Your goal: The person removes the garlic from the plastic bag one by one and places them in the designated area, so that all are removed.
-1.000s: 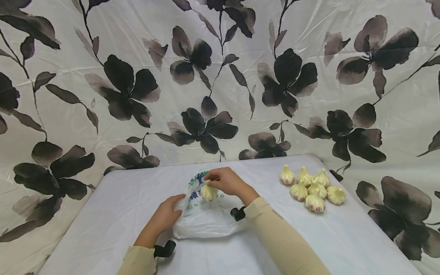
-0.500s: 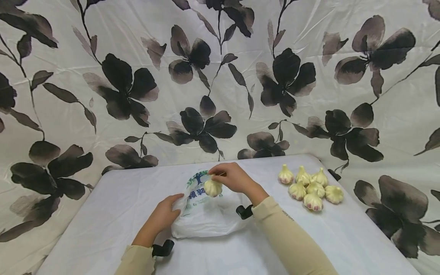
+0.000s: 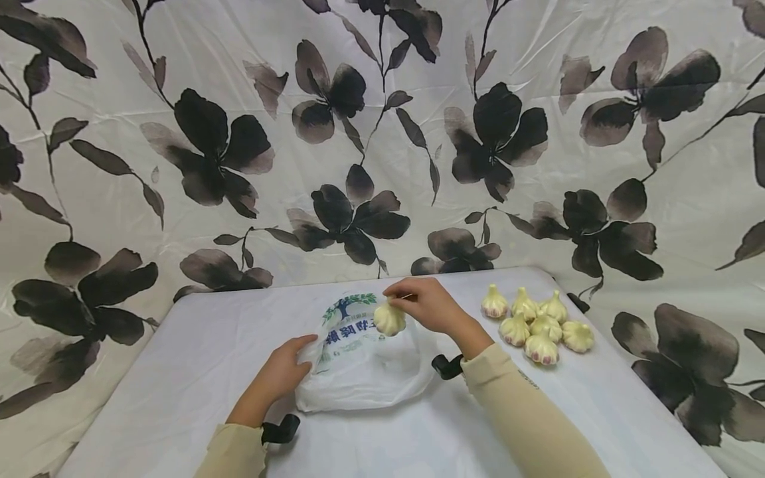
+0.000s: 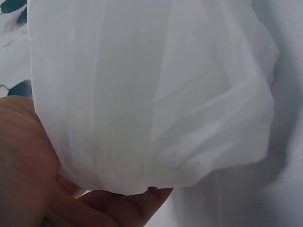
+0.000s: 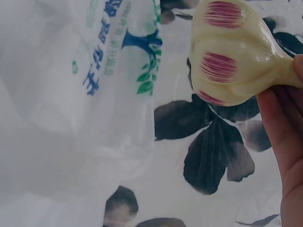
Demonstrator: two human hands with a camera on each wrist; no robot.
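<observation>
A white plastic bag (image 3: 370, 385) with blue and green print stands on the table, its mouth spread. My left hand (image 3: 281, 372) holds the bag's left edge between thumb and fingers; in the left wrist view the thin plastic (image 4: 142, 94) fills most of the frame. By its stem, my right hand (image 3: 433, 309) pinches a pale garlic bulb (image 3: 390, 320) that overlaps the bag's printed far side in the head view. Seen from the right wrist, this bulb (image 5: 236, 52) is glossy with purple streaks and hangs apart from the bag.
Several more garlic bulbs (image 3: 545, 326) sit grouped at the right side of the white-covered table (image 3: 197, 345). Behind the table's far edge hangs a white cloth with dark flowers (image 3: 358, 219). Each wrist carries a small black camera.
My right hand has moved right and slightly up with the garlic bulb, from over the bag's middle toward its right side. My left hand has stayed at the bag's left edge.
</observation>
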